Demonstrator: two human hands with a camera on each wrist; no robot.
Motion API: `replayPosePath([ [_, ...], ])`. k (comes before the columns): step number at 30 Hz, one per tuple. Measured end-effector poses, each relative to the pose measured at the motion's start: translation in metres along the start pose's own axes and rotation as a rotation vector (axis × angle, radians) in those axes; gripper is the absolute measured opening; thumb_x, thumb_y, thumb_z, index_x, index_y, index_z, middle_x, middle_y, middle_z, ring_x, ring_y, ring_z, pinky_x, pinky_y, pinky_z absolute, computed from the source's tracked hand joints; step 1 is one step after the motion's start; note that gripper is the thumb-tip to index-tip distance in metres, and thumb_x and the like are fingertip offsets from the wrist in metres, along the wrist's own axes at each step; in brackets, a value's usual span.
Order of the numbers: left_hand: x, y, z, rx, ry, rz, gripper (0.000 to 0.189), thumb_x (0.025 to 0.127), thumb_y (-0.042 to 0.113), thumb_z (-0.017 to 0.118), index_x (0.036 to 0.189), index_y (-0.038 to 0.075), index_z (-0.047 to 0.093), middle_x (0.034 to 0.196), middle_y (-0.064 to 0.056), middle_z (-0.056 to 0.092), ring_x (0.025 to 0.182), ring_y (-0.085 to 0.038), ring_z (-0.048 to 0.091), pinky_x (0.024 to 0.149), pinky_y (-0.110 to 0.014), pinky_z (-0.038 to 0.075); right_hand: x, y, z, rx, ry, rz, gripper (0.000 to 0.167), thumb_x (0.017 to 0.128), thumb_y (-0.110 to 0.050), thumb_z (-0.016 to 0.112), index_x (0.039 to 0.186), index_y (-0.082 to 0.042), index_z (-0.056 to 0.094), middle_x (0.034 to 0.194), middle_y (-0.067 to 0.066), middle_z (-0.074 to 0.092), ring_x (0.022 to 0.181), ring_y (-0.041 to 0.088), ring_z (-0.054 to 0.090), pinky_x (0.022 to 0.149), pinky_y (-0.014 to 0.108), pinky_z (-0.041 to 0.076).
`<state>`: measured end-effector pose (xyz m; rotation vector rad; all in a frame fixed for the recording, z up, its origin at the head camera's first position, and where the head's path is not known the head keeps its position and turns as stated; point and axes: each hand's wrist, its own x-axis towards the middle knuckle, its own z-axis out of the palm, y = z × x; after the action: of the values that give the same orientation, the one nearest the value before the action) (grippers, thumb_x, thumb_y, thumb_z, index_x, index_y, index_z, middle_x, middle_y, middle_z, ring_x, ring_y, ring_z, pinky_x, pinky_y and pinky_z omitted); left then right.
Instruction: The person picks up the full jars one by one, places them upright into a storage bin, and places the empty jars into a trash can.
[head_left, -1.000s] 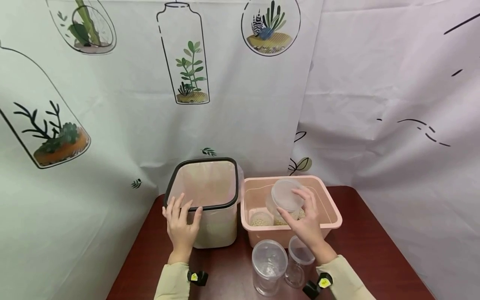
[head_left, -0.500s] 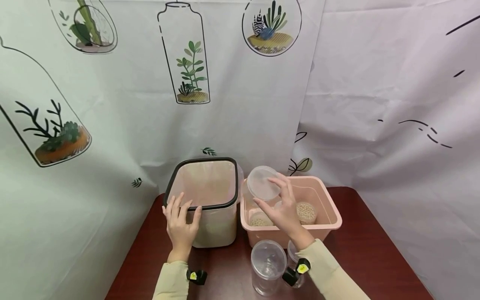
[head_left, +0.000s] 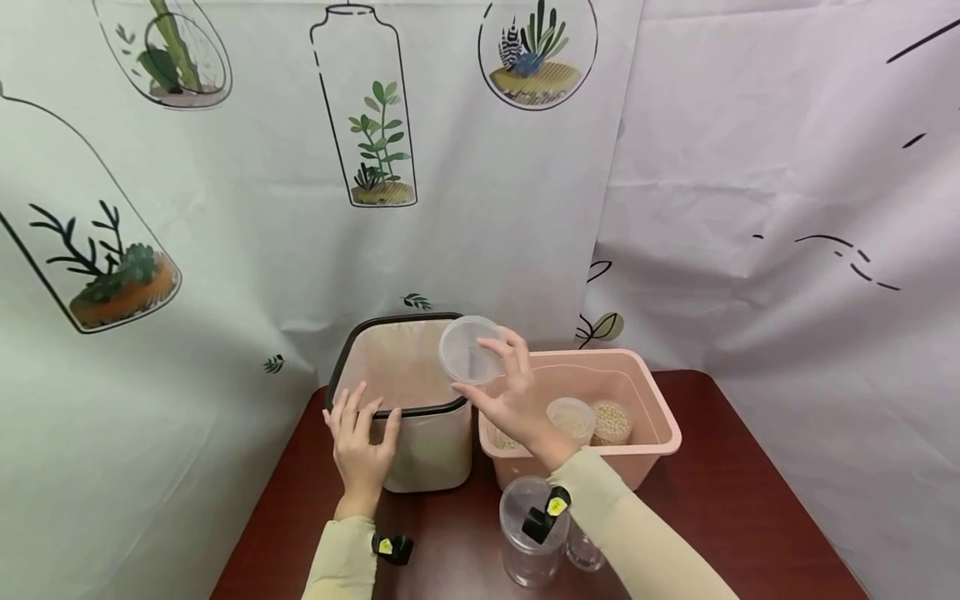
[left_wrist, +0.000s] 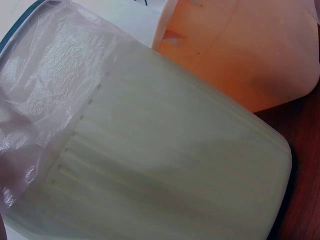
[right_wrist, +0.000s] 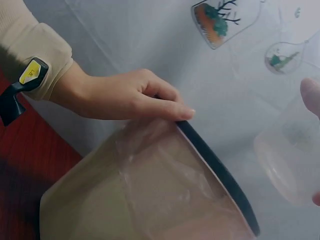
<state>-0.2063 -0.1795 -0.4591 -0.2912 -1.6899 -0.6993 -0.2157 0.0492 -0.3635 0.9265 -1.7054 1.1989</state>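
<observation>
My right hand (head_left: 513, 392) pinches a round, translucent plastic tub (head_left: 461, 354) between thumb and fingers, above the right side of a trash bin (head_left: 431, 462). The tub looks empty; part of it shows at the right edge of the right wrist view. My left hand (head_left: 362, 446) grips the bin's black rim at the front left, thumb outside and fingers over the edge, as the right wrist view shows. A thin plastic liner (right_wrist: 160, 170) hangs over the bin's side. The left wrist view is filled by the bin's pale outer wall (left_wrist: 175, 140).
Right of the bin stands a pink basin (head_left: 656, 448) holding small tubs, among them a lidded-looking one (head_left: 572, 417) and one of pale beads or beans (head_left: 611, 423). In front, a clear lidded jar (head_left: 531, 562) and a second jar (head_left: 583, 552) stand partly behind my right sleeve.
My right hand has lifted the tub out from over the pink basin and carried it left to the bin, uncovering the tubs inside the basin. The left hand has stayed on the rim.
</observation>
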Motion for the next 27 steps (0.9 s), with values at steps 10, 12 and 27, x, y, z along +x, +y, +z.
replayPosePath([
  [10,-0.003,-0.002,-0.002,0.017,-0.01,-0.002,0.041,0.086,0.04,0.063,0.091,0.0,0.07,0.117,-0.017,0.061,0.114,-0.045,0.046,0.099,-0.068,0.013,0.001,0.003,0.027,-0.064,-0.087,-0.007,0.067,0.069,-0.024,0.083,0.121,-0.005,0.047,0.125,0.021,0.039,0.118,0.031,0.043,0.09,0.038,0.043],
  [12,-0.002,-0.002,-0.002,0.021,-0.011,0.0,0.041,0.086,0.04,0.063,0.091,0.001,0.07,0.117,-0.017,0.061,0.115,-0.044,0.047,0.099,-0.068,0.013,-0.001,0.004,0.033,-0.079,-0.11,-0.003,0.068,0.068,-0.024,0.084,0.121,-0.006,0.047,0.125,0.02,0.04,0.118,0.031,0.043,0.09,0.038,0.043],
  [27,-0.001,0.001,-0.001,0.02,-0.009,0.011,0.04,0.087,0.039,0.063,0.092,0.0,0.069,0.115,-0.018,0.061,0.113,-0.045,0.046,0.099,-0.068,0.012,-0.022,0.019,0.053,-0.184,-0.255,0.037,0.038,0.076,-0.019,0.078,0.106,-0.004,0.059,0.119,0.023,0.048,0.113,0.031,0.047,0.09,0.04,0.041],
])
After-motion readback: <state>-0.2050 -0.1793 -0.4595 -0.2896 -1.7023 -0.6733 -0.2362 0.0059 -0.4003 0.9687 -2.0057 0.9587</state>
